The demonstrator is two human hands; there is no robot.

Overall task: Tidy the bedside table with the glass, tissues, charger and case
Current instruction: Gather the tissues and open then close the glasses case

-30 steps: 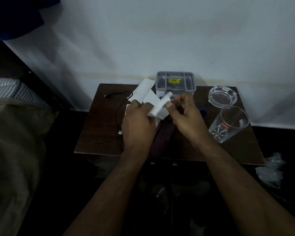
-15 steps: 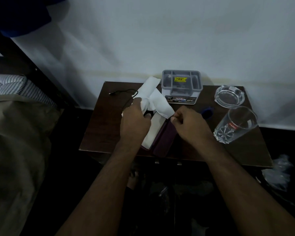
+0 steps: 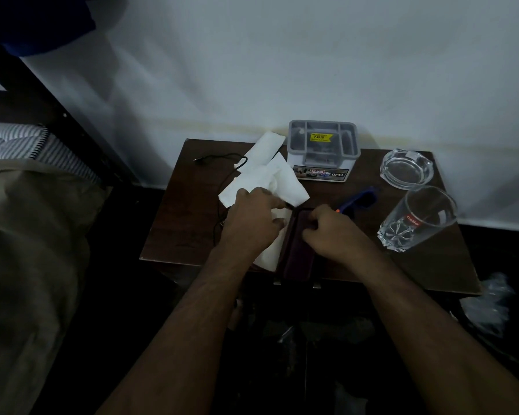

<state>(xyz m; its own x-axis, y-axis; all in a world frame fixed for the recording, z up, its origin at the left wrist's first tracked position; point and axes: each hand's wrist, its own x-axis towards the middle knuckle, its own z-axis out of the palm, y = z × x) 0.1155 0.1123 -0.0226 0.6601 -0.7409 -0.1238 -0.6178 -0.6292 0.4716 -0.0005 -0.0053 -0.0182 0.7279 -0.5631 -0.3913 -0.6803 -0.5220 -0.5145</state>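
Nearest, at the front edge of the table (image 3: 174,235), both hands work over a dark case (image 3: 297,253) that lies with its near end at the edge. The right hand (image 3: 330,232) rests on the case with fingers curled against its top; it seems to grip the far end, though the dim light leaves that unsure. The left hand (image 3: 252,223) holds the tissues (image 3: 270,178), its fingers curled over the white sheets, which spread from beside the case towards the wall, with one strip lying along the case's left side.

Judging by how things lie, the tidying is at an early stage. The tissues are loose and unfolded. The charger (image 3: 222,163), a thin black cable, trails uncoiled across the left half of the table and passes under the tissues. The glass (image 3: 417,220) stands at the right, clear and apparently empty, well apart from the hands. A small blue thing (image 3: 360,199) lies between the case and the glass; what it is cannot be told.

Farther back, a clear ashtray (image 3: 406,169) sits just behind the glass and looks empty. Against the wall stands a grey organiser (image 3: 322,151) with several compartments; they look empty apart from a yellow label, though they are too dark to be sure. Nothing appears sorted into it yet.
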